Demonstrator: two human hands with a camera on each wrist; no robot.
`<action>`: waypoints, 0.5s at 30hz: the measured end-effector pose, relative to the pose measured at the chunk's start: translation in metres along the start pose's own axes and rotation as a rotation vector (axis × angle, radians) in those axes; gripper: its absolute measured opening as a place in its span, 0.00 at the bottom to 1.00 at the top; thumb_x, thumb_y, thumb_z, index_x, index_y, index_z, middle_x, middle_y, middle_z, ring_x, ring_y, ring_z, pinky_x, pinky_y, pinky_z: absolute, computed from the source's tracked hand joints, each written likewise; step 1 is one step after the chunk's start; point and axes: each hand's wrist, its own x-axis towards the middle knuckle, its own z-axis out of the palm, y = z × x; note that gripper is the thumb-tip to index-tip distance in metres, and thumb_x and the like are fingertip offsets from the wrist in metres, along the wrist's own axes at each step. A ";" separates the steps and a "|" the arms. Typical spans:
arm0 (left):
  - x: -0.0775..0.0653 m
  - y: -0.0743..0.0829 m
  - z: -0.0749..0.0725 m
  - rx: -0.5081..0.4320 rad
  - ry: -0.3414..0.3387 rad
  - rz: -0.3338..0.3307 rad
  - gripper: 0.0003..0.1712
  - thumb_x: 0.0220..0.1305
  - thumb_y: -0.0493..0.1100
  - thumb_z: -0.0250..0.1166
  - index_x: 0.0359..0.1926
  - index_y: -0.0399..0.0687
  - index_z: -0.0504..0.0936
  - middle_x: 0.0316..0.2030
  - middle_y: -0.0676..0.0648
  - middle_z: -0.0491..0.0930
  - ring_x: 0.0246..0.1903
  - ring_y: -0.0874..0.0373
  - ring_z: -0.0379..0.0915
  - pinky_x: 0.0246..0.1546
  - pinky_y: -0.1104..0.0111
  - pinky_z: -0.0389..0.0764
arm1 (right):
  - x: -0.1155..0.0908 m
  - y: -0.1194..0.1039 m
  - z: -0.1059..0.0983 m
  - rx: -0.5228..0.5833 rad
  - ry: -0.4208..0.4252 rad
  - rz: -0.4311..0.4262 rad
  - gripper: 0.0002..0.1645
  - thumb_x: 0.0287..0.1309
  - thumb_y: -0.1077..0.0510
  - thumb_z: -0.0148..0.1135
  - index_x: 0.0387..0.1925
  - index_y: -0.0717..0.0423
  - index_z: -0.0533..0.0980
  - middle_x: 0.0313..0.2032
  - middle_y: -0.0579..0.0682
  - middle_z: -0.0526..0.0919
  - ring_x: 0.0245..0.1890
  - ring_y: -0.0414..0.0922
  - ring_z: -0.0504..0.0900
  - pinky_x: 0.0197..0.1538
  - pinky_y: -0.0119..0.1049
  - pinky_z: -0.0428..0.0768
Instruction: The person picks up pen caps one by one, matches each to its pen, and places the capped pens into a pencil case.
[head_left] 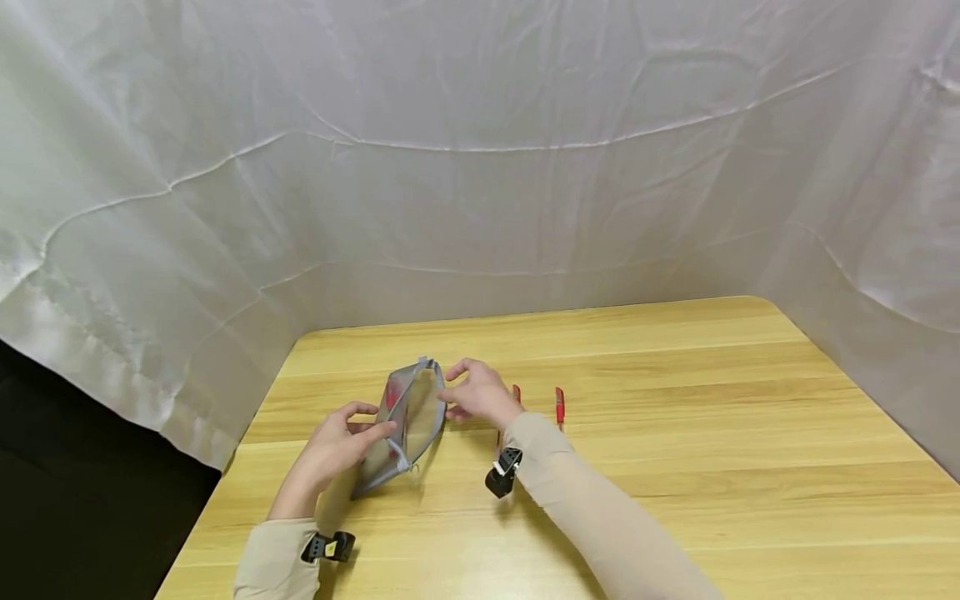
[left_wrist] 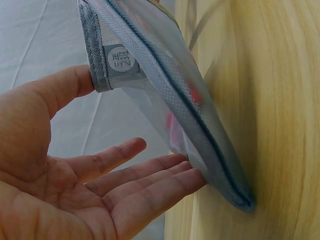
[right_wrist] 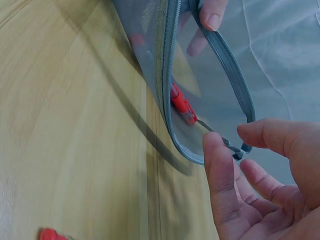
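Observation:
A grey see-through zip pouch (head_left: 387, 467) stands tilted on the table with its mouth agape. My left hand (head_left: 337, 442) holds its near side, the thumb at the rim and the other fingers along the outer face. In the left wrist view a grey fabric tab (left_wrist: 95, 50) lies by the thumb. A red pen (right_wrist: 183, 104) shows inside the pouch. My right hand (head_left: 480, 393) is at the opposite rim, fingers spread, a fingertip touching or very near the zip edge (right_wrist: 235, 85). I see nothing held in it.
Two red-capped pens lie on the table to the right of the pouch: one (head_left: 516, 392) partly behind my right wrist, the other (head_left: 559, 406) partly behind the sleeve. A pale curtain (head_left: 525, 208) hangs around the wooden table (head_left: 712, 400).

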 end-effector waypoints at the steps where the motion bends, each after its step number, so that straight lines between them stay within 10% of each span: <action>1: 0.000 0.000 0.000 -0.001 0.000 0.001 0.38 0.72 0.61 0.71 0.70 0.41 0.75 0.63 0.30 0.83 0.53 0.47 0.84 0.44 0.62 0.85 | 0.000 0.000 -0.001 -0.002 -0.001 -0.002 0.23 0.68 0.62 0.72 0.61 0.63 0.75 0.46 0.66 0.89 0.30 0.50 0.92 0.34 0.35 0.89; 15: 0.000 -0.001 -0.001 -0.021 -0.006 0.003 0.37 0.72 0.60 0.71 0.70 0.40 0.75 0.62 0.31 0.84 0.48 0.49 0.81 0.42 0.63 0.84 | -0.003 0.012 -0.015 -0.076 0.011 -0.003 0.24 0.67 0.60 0.72 0.60 0.64 0.75 0.41 0.62 0.88 0.33 0.53 0.93 0.34 0.33 0.89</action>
